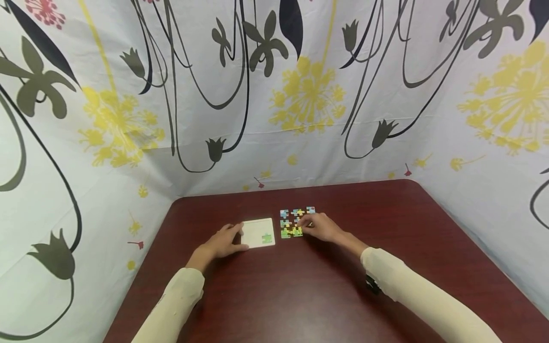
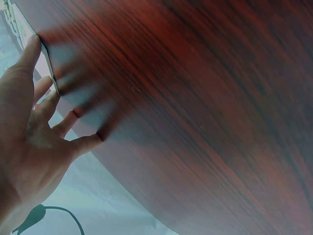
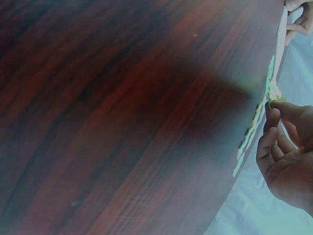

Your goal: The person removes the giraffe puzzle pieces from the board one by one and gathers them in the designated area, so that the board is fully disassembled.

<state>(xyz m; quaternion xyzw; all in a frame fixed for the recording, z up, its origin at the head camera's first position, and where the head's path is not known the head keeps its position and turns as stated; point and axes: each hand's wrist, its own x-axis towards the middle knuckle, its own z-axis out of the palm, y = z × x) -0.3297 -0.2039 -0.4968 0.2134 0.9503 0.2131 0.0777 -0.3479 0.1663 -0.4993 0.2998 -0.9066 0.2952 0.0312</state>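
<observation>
A white puzzle board [image 1: 254,231] lies on the table, with one green jigsaw piece [image 1: 267,238] in its near right corner. My left hand [image 1: 222,241] rests at the board's left side, thumb along the near edge and fingers spread. In the left wrist view, its outer fingertips [image 2: 100,138] touch the tabletop. Just right of the board, several loose jigsaw pieces [image 1: 285,223] lie in rough rows. Over their right side, my right hand [image 1: 321,227] pinches a small jigsaw piece [image 3: 273,103] between thumb and index finger; the fingers hide most of it.
The dark red wooden table [image 1: 274,290] has rounded far corners. A white cloth [image 1: 266,119] with flowers and vines hangs behind it and along both sides. Something black [image 1: 372,284] shows under the right sleeve.
</observation>
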